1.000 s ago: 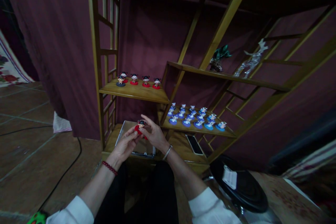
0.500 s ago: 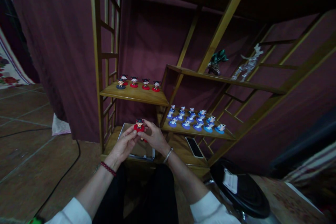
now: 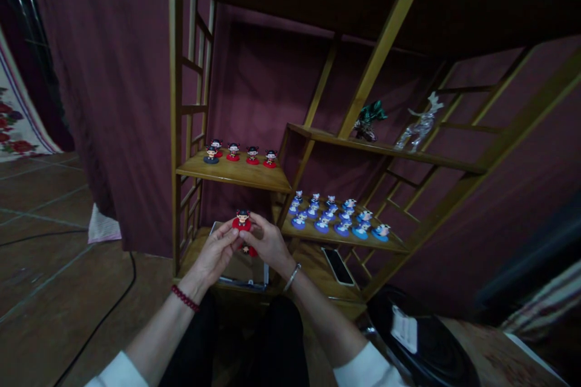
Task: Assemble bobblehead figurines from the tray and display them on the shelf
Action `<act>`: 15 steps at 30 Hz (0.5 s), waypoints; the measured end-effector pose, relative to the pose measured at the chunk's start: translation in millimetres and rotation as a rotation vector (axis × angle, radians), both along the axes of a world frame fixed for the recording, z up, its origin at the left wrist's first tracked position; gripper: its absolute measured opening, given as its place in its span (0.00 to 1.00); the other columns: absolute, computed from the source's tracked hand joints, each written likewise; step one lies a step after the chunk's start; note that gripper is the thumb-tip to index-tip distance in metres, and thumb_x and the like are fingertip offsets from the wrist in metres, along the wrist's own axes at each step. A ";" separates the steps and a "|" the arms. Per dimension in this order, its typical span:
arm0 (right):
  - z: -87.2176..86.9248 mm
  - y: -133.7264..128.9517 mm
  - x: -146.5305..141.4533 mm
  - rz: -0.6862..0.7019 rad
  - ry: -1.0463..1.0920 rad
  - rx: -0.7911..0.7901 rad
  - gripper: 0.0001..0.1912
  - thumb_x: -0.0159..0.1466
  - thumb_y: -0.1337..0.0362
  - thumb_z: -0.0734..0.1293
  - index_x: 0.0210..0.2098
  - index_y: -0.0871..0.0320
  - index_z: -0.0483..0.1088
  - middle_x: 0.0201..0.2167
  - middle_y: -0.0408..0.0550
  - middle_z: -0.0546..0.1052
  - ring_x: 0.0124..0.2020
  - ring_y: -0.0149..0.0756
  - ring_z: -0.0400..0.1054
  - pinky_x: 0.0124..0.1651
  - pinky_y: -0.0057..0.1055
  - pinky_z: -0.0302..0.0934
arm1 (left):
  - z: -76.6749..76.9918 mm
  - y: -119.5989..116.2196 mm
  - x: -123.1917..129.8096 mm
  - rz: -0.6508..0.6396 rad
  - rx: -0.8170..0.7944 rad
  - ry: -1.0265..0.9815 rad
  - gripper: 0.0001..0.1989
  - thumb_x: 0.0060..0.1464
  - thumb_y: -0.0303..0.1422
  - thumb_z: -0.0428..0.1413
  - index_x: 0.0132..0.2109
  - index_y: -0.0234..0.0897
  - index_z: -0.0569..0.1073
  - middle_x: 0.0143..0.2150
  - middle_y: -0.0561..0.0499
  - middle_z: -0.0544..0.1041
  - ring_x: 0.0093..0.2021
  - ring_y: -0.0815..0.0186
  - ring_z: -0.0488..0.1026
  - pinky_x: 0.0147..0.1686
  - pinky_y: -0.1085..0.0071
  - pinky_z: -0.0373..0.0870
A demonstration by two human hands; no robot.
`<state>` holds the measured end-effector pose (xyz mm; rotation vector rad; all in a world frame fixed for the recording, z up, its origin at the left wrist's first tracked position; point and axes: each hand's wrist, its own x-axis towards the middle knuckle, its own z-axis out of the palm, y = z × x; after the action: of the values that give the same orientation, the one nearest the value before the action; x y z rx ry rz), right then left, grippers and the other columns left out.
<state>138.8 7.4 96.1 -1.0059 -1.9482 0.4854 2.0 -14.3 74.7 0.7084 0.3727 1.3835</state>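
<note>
Both hands hold one small red figurine with black hair, upright on a round red base. My left hand grips its base from the left, thumb in front. My right hand pinches the base from the right. Just below them, a second red figurine shows partly in a shallow box on the bottom shelf. Several similar figurines stand on the upper left shelf, one of them on a dark base.
Rows of purple and blue figurines fill the shelf to the right. A phone lies on the bottom shelf below them. Higher up stand a green ornament and a clear deer figure. A black round seat is at the lower right.
The view has tilted up slightly, so the shelves sit lower in the picture. Both hands still hold the figurine in front of the shelf, in nearly the same grip.
</note>
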 end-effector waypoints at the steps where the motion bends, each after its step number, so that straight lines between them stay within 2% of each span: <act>1: 1.0 0.1 -0.6 0.004 0.008 0.003 0.24 0.54 0.59 0.66 0.50 0.56 0.63 0.42 0.49 0.73 0.41 0.37 0.67 0.47 0.38 0.62 | 2.3 -0.8 -0.2 0.009 -0.003 0.002 0.17 0.44 0.24 0.59 0.44 0.32 0.72 0.45 0.45 0.75 0.47 0.64 0.70 0.50 0.70 0.62; 15: 25.0 -4.5 -8.5 0.053 0.085 -0.008 0.23 0.53 0.62 0.67 0.48 0.56 0.64 0.42 0.47 0.73 0.38 0.34 0.68 0.43 0.33 0.65 | 24.3 -6.1 -3.4 0.103 0.007 0.028 0.16 0.43 0.24 0.59 0.43 0.33 0.71 0.43 0.46 0.75 0.44 0.64 0.71 0.48 0.69 0.65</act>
<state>130.3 3.0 121.0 -0.9257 -1.9021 0.5573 -1.5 -20.4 99.0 0.7236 0.4314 1.4738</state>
